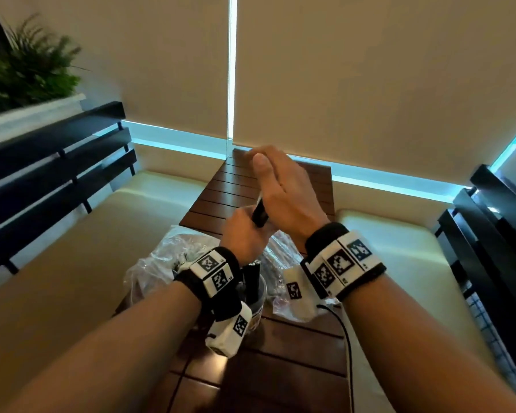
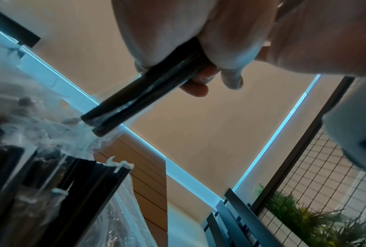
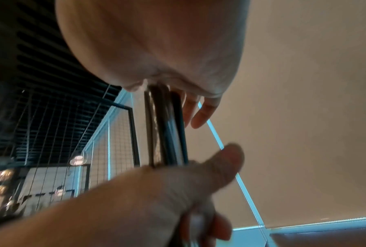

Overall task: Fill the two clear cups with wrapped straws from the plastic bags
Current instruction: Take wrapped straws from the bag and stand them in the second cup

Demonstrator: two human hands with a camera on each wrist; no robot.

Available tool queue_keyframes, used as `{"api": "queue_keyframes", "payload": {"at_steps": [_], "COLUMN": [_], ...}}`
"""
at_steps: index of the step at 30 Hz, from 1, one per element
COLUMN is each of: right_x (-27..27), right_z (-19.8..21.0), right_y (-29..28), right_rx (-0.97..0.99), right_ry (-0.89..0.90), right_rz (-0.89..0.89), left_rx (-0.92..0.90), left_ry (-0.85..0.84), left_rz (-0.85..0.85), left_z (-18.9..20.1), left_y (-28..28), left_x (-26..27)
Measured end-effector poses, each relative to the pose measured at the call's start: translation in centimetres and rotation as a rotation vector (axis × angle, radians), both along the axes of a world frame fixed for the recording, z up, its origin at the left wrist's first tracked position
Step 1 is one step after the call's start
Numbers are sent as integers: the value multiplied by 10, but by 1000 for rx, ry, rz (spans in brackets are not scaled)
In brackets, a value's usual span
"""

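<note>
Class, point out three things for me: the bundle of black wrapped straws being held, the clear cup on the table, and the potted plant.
bundle of wrapped straws [image 2: 135, 98], left wrist view, middle of the shafts.
clear cup [image 1: 258, 299], head view, side wall.
potted plant [image 1: 27, 70], head view, leaves.

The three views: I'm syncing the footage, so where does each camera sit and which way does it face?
Head: high, looking down at the wooden table; both forearms, left hand, right hand.
Left wrist: below the left hand, looking up along it.
Right wrist: below the right hand, looking up; left thumb shows.
Shared: the bundle of wrapped straws both hands grip.
</note>
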State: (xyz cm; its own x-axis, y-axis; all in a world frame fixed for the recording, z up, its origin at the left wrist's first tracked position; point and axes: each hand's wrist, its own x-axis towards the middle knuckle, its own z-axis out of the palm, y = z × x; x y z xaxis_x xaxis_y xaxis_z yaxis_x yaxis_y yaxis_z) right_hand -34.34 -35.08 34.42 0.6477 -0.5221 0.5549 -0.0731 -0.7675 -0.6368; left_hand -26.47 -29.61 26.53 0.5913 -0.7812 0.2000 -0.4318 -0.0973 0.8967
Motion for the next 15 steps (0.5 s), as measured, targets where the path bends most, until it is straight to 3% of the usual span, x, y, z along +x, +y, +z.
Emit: {"api": "queue_keyframes", "payload": {"at_steps": [5,8,11,15], "right_x": [11,13,7,1], "right_z": [-20,-22,-25,-41], "right_y": [2,6,8,1], "right_rx": [-29,-89,-90,-243], "right_ry": [52,84,75,152], "right_rz": [3,50,79,-161], "left_rx": [-59,-108,-84,-102], "left_ry": [99,64,93,36], "left_rz": [-58,-35,-130,-121], "left_z": [-2,-10,-13,-17], "left_y": [6,7,8,4], "left_x": [3,-2,-6,-7]}}
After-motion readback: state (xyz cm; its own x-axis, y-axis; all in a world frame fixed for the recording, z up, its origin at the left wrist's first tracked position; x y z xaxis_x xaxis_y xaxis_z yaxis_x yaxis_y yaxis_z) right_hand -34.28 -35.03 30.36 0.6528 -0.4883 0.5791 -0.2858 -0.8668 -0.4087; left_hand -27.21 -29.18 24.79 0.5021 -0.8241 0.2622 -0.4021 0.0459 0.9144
